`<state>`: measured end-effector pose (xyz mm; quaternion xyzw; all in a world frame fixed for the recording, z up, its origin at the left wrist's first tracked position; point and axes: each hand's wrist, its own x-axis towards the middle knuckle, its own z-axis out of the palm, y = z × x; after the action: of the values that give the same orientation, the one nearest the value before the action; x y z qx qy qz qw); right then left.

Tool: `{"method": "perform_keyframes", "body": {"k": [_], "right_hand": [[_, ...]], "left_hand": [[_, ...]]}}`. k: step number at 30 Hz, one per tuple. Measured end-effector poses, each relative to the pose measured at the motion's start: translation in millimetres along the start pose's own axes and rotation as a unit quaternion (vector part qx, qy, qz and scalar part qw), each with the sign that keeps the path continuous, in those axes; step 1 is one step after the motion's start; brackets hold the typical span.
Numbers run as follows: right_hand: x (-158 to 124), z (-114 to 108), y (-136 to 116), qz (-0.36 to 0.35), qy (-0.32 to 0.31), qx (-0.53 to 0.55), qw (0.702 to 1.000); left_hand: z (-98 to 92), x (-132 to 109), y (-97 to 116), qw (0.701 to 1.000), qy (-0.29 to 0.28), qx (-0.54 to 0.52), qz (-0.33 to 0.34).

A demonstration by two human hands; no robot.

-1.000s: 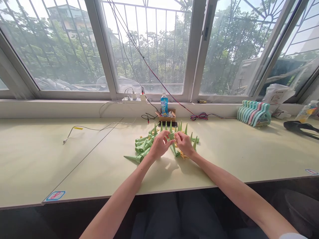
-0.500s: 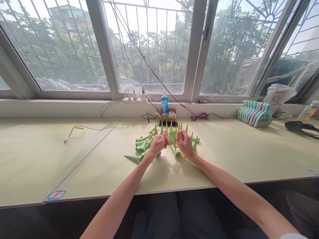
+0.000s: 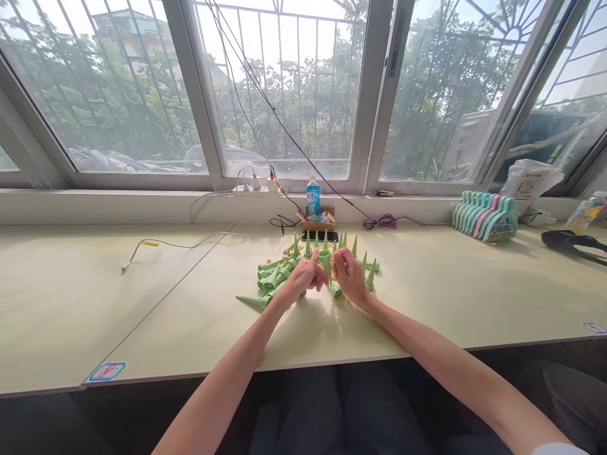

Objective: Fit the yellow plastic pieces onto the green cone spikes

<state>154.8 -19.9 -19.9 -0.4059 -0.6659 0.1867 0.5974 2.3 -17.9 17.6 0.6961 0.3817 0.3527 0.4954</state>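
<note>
My left hand (image 3: 303,279) is closed round a green plastic cone (image 3: 325,260), held upright with its open wide end up, just above the pale table (image 3: 142,316). My right hand (image 3: 349,276) is pinched close beside the cone's right side; what its fingers hold is too small to make out. Below and behind both hands lies a heap of several green cones (image 3: 274,275), some lying flat on the left, some standing point-up at the back (image 3: 353,246). Small yellow bits (image 3: 347,296) lie scattered under my right wrist.
A blue drink bottle (image 3: 312,198) stands by a small cardboard box (image 3: 317,224) under the window. Cables (image 3: 199,239) trail across the table's left. A rack of pastel hangers (image 3: 484,217) sits at the right, a black item (image 3: 571,242) beyond it.
My hands drew apart and came back together. The cone in my left hand now stands with its open end up, and my right hand has closed in beside it.
</note>
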Motion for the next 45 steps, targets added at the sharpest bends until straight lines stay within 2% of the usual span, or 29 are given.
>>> {"method": "perform_keyframes", "body": {"k": [10,26,37,45], "right_hand": [[-0.1,0.2,2.1,-0.005,-0.011,0.016,1.000],[2.4,-1.8,1.6,-0.009,-0.006,0.016,1.000],[2.8,-1.5,5.3,-0.002,-0.010,0.008,1.000],[3.7,-1.2,6.0,-0.005,-0.002,0.003,1.000]], "left_hand": [[-1.6,-0.9,1.2,0.999,-0.035,-0.002,-0.001],[-2.5,1.0,-2.0,0.998,-0.016,-0.054,-0.001],[-2.6,-2.9,1.0,0.998,0.009,-0.044,0.039],[-2.8,-2.1,-2.4,0.989,0.046,0.073,0.117]]}}
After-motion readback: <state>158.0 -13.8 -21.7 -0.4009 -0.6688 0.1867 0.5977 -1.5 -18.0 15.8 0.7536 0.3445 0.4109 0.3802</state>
